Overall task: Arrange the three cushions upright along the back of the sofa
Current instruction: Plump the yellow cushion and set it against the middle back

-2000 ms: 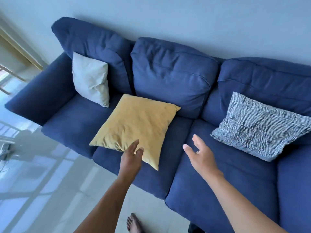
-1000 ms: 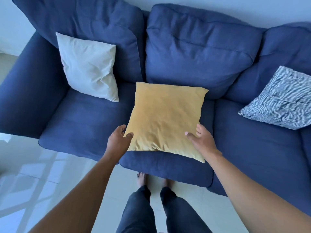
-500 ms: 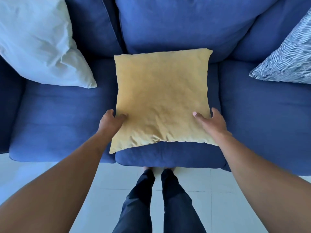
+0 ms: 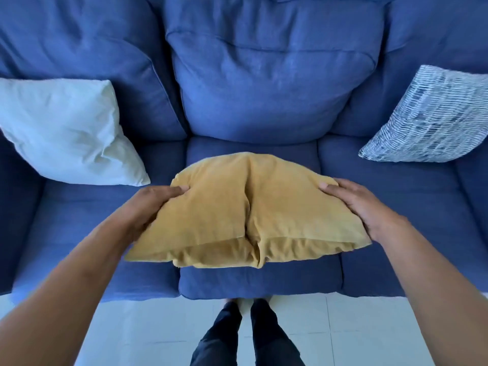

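Observation:
A yellow cushion [image 4: 237,215] hangs lifted above the middle seat of the blue sofa [image 4: 264,83], creased down its centre. My left hand [image 4: 148,204] grips its left edge and my right hand [image 4: 361,204] grips its right edge. A white cushion [image 4: 63,130] leans against the left back cushion. On the right, a blue-and-white striped cushion [image 4: 427,117] leans tilted against the right back cushion.
The middle back cushion [image 4: 269,75] has nothing leaning on it. My legs [image 4: 245,336] stand on the white tiled floor [image 4: 369,331] right in front of the sofa's front edge.
Both hands closed on the yellow cushion's sides and raised it off the seat, squeezing it so it folds down the middle. The view has pulled back and up a little.

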Action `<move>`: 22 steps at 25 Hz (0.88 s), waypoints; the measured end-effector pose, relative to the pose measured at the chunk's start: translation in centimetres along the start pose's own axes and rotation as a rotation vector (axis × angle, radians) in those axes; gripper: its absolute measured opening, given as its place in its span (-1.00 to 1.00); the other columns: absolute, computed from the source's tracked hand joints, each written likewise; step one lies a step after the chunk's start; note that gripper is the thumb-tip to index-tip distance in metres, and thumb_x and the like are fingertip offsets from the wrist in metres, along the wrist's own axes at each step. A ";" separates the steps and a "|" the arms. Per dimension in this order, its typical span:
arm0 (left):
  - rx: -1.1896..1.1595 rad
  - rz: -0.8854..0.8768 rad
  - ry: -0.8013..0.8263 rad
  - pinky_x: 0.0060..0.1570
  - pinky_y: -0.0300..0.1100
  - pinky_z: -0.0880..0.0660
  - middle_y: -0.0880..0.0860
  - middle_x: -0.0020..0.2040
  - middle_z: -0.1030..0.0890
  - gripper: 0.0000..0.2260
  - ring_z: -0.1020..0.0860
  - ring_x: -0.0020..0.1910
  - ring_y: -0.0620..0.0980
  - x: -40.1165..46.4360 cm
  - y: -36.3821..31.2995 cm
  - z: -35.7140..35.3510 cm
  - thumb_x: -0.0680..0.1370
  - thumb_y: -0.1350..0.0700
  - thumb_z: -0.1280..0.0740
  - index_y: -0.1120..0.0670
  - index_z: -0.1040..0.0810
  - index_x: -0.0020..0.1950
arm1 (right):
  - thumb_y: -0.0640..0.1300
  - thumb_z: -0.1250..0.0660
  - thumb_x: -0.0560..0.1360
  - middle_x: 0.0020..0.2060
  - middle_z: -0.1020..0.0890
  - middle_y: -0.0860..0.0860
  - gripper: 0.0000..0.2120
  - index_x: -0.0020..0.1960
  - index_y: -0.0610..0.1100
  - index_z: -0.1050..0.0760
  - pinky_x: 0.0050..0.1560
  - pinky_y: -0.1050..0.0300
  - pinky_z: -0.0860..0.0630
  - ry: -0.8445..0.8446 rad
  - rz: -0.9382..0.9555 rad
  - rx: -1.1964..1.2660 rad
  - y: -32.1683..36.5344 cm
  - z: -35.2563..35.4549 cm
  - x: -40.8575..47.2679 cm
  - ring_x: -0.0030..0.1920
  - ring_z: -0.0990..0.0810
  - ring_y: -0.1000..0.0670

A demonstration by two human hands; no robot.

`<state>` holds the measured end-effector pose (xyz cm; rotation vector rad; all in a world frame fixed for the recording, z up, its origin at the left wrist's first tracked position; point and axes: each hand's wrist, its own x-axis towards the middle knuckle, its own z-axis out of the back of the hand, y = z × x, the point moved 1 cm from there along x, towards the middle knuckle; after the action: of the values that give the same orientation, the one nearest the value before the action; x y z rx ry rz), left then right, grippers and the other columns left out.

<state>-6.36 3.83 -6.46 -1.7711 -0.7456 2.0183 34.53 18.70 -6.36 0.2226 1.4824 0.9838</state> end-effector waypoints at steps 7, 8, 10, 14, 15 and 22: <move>-0.203 -0.067 -0.062 -0.13 -0.01 -0.64 0.08 -0.12 -0.75 -0.78 -0.70 -0.28 0.00 1.2 -0.4 -0.1 0.67 0.08 -0.25 0.11 -0.66 0.17 | 0.07 -0.35 0.60 -0.14 -0.78 0.00 -0.75 0.05 -0.07 -0.71 -0.14 0.04 -0.61 -0.089 -0.108 0.235 1.1 1.0 1.8 -0.15 -0.72 -0.04; -0.232 -0.071 -0.127 -0.07 0.03 -0.60 0.05 -0.19 -0.72 -0.80 -0.65 -0.33 -0.03 2.6 0.6 -0.3 0.65 0.14 -0.24 0.12 -0.64 0.14 | -0.03 -0.27 0.64 -0.19 -0.74 0.00 -0.80 0.05 -0.05 -0.65 -0.18 0.06 -0.58 -0.159 -0.085 0.275 0.0 0.2 3.1 -0.17 -0.66 -0.04; -0.295 -0.049 -0.224 -0.04 0.05 -0.53 0.03 -0.28 -0.60 -0.81 -0.52 -0.35 -0.02 5.1 2.1 -0.9 0.61 0.19 -0.20 0.13 -0.61 0.06 | -0.12 -0.15 0.67 -0.17 -0.66 -0.03 -0.79 0.12 -0.07 -0.56 -0.15 0.04 -0.51 -0.258 -0.091 0.286 -2.1 -1.8 5.5 -0.13 -0.55 -0.08; -0.305 0.008 -0.221 0.14 0.08 -0.58 0.07 0.06 -0.73 -0.73 -0.64 0.04 0.08 8.6 1.9 -4.1 0.65 0.05 -0.23 0.07 -0.65 0.23 | 0.06 -0.16 0.68 0.19 -0.66 -0.03 -0.64 0.39 -0.02 -0.51 0.26 -0.14 -0.50 -0.271 -0.161 0.379 -2.8 -5.8 8.4 0.20 -0.57 -0.13; -0.312 -0.005 -0.223 0.14 0.07 -0.59 0.04 0.12 -0.76 -0.73 -0.67 0.11 0.06 8.9 0.9 -4.8 0.65 0.02 -0.26 0.03 -0.66 0.25 | 0.11 -0.15 0.68 0.18 -0.68 -0.02 -0.63 0.37 0.01 -0.53 0.30 -0.16 -0.52 -0.290 -0.179 0.447 -2.2 -6.0 8.8 0.21 -0.59 -0.13; -0.362 -0.193 -0.276 -0.20 -0.01 -0.43 0.07 -0.20 -0.59 -0.78 -0.47 -0.26 0.00 12.3 -9.5 -5.6 0.49 -0.09 -0.23 -0.06 -0.63 -0.17 | 0.07 -0.21 0.47 -0.36 -0.77 0.13 -0.77 -0.10 0.07 -0.63 -0.29 0.14 -0.62 -0.449 -0.036 0.581 5.6 -1.3 13.2 -0.20 -0.72 0.00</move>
<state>-3.53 19.41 -11.03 -1.5318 -1.3878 2.1171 28.43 30.29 -12.30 0.7795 1.3101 0.4100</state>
